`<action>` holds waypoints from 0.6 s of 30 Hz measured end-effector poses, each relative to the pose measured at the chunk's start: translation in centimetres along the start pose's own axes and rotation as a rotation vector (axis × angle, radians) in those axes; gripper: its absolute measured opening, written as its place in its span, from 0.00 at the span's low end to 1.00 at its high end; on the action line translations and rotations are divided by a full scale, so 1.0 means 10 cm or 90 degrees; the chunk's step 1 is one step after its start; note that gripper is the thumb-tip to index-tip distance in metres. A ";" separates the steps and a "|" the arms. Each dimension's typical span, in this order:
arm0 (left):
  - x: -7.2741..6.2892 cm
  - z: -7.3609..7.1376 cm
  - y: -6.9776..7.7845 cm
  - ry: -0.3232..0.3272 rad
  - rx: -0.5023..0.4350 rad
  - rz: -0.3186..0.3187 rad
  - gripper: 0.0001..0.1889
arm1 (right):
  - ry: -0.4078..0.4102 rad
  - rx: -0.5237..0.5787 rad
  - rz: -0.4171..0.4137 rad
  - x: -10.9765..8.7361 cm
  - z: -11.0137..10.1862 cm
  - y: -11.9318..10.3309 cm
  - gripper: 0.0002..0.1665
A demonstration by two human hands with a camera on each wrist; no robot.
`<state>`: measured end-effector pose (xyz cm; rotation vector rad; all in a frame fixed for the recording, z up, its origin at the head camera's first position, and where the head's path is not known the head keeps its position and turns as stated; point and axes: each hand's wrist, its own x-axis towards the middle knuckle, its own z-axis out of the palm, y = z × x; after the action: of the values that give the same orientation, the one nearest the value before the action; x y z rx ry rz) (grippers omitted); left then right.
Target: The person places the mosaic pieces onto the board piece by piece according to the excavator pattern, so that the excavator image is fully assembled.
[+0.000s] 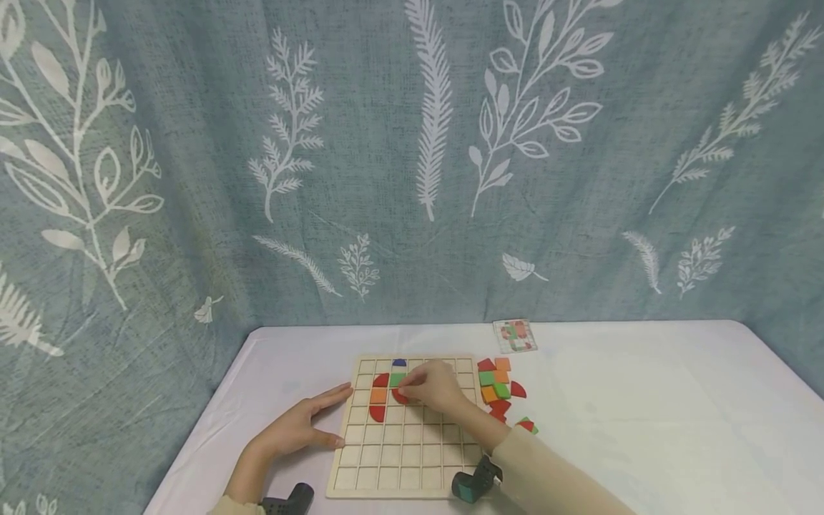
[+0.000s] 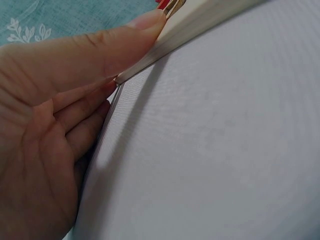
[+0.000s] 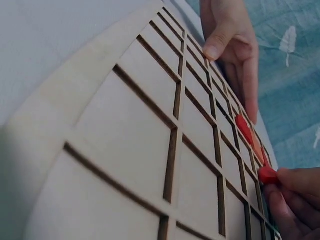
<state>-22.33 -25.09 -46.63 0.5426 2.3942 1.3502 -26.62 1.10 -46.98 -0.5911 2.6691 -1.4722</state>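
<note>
My right hand (image 1: 440,386) pinches a red rounded piece (image 3: 268,175) between thumb and fingertips, at a cell in the upper middle of the wooden grid board (image 1: 389,455). Just above that piece lies a green square (image 1: 398,380), with a blue rounded piece (image 1: 399,363) higher up. To its left, an orange square (image 1: 378,395) sits between two red rounded pieces, an upper one (image 1: 382,380) and a lower one (image 1: 377,413). My left hand (image 1: 295,427) rests against the board's left edge, fingers extended and thumb (image 2: 115,52) spread apart from them.
Right of the board lies a loose group of red, orange and green pieces (image 1: 502,365), some overlapping. A patterned card (image 1: 515,336) lies behind them near the table's back edge. White cloth covers the table (image 1: 644,415); a leaf-print curtain (image 1: 386,179) hangs behind.
</note>
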 end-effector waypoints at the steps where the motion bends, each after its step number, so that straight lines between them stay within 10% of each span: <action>1: 0.00 0.00 0.00 0.000 0.000 0.001 0.46 | 0.001 -0.004 0.002 0.01 0.01 -0.01 0.03; 18: -0.01 -0.02 0.02 -0.008 -0.011 0.002 0.45 | -0.013 -0.095 -0.020 -0.03 0.06 -0.15 0.04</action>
<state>-22.32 -25.13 -46.33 0.5486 2.3706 1.3642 -25.74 -0.01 -46.10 -0.6543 2.7837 -1.2752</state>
